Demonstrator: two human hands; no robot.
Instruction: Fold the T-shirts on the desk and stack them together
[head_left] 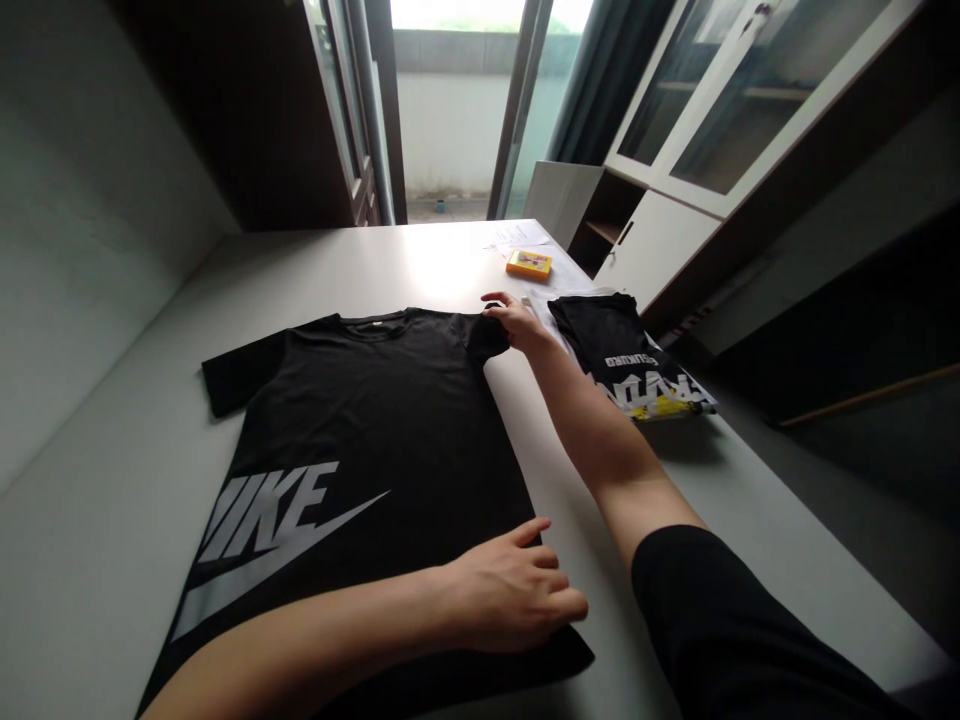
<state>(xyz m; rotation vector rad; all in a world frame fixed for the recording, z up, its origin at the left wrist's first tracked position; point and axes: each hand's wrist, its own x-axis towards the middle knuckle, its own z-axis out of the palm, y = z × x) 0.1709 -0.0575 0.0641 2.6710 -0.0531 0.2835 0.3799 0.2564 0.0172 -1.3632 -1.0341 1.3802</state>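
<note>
A black T-shirt (420, 430) lies spread on the white table, its collar toward the far side and a large grey logo print on its lower left. My right hand (516, 322) pinches the sleeve on the shirt's right side, which is bunched at the fingers. Nearer to me, my left hand (517, 590) reaches across the shirt to its right side edge, close to the hem. The fingers of that hand are curled over the edge, and their tips are partly hidden. My left forearm covers part of the lower shirt.
Folded clothes (622, 345), a black printed one on top, lie at the right edge of the white table (352, 270). Behind them are a yellow box (529, 265) and some papers (521, 235). A cabinet (660, 240) stands right of the table, a wall at left.
</note>
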